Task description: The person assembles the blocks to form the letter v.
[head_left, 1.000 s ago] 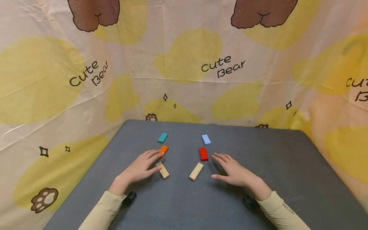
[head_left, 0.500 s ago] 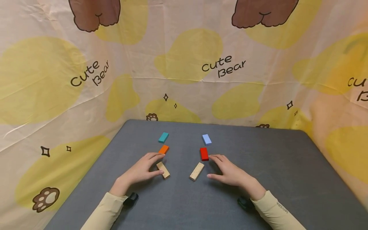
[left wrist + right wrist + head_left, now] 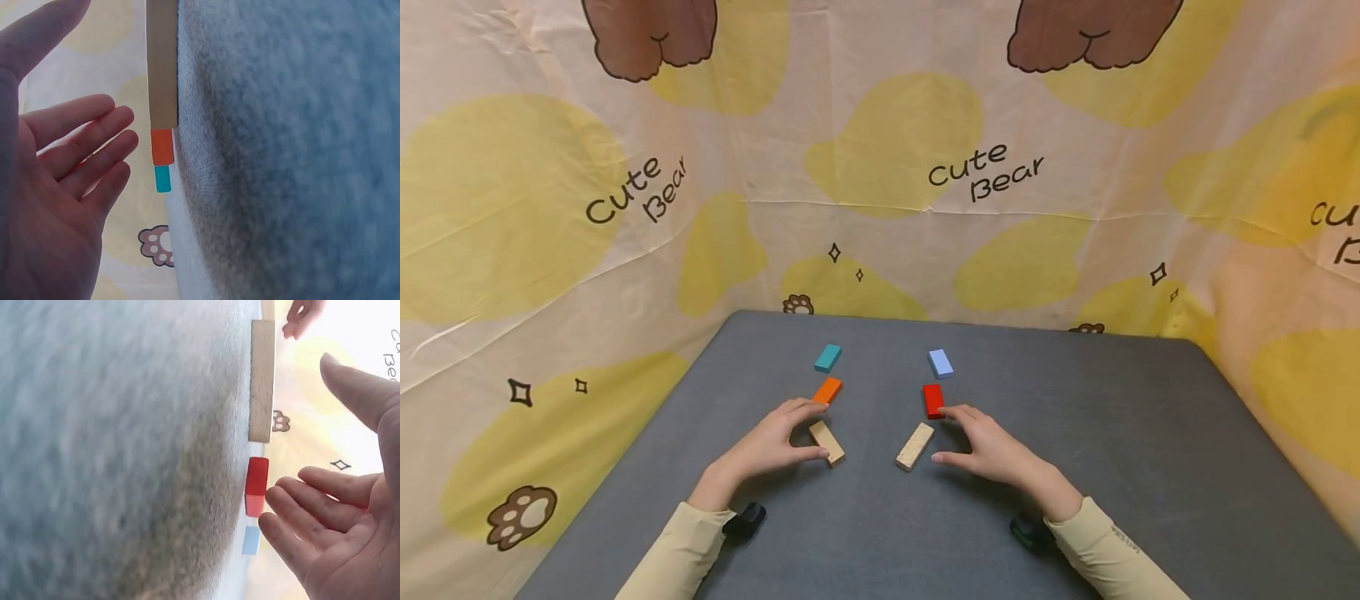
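Note:
My left hand [image 3: 767, 444] hovers with thumb and fingers spread around the left plain wooden block [image 3: 827, 443]. Its thumb tip overlaps that block in the head view, and the fingertips overlap the near end of the orange block [image 3: 829, 389]. On the other side, my right hand [image 3: 997, 448] is spread just right of the second wooden block [image 3: 914, 447], index fingertip close to the red block [image 3: 933, 400]. Each wrist view has relaxed fingers apart from the blocks: the left hand [image 3: 65, 169] beside wood [image 3: 164, 69], the right hand [image 3: 337, 519] beside wood [image 3: 262, 381]. Neither hand holds anything.
Farther back on the grey table [image 3: 880, 533] lie a teal block [image 3: 828, 358] on the left and a light blue block [image 3: 940, 363] on the right. A patterned cloth [image 3: 880, 150] hangs behind the table and along its sides.
My right hand has moved left toward the right wooden block and the red block. My left hand has shifted slightly, its fingers a little more bent. The blocks stay put.

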Action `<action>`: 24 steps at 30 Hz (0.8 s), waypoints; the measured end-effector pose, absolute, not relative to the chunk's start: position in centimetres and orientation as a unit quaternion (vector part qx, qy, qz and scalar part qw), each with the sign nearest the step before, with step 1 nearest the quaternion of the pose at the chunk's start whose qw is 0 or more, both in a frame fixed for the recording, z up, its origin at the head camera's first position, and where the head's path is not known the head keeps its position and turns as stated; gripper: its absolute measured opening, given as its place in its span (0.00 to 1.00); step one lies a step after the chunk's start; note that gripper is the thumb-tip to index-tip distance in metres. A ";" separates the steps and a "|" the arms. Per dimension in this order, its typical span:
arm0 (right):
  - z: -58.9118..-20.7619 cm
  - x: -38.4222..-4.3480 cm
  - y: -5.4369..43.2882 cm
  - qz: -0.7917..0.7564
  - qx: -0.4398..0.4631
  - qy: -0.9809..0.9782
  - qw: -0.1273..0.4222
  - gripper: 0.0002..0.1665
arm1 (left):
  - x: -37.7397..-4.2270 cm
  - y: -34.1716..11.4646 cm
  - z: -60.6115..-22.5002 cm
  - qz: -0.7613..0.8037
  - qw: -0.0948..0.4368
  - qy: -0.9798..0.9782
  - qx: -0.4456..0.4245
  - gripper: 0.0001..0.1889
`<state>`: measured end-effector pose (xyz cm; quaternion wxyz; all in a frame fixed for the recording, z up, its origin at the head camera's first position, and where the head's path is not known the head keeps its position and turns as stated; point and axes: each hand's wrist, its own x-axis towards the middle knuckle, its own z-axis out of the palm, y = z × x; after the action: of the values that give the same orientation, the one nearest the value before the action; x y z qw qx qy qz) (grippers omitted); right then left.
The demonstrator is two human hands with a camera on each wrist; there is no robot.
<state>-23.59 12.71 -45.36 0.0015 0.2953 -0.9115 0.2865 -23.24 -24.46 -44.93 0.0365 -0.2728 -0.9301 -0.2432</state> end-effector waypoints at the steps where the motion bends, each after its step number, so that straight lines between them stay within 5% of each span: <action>1: -45.4 -23.6 12.6 0.290 0.293 -0.911 0.001 0.42 | -23.3 -24.5 -45.0 -0.246 0.037 -0.929 -0.275 0.39; 24: -46.6 -23.8 10.8 0.364 0.261 -0.894 -0.011 0.40 | -23.8 -24.9 -46.0 -0.320 0.033 -0.907 -0.271 0.38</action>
<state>-23.80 10.76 -46.59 -0.0108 0.2615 -0.8941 0.3636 -23.84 -24.93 -46.02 0.0325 -0.2709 -0.9072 -0.3202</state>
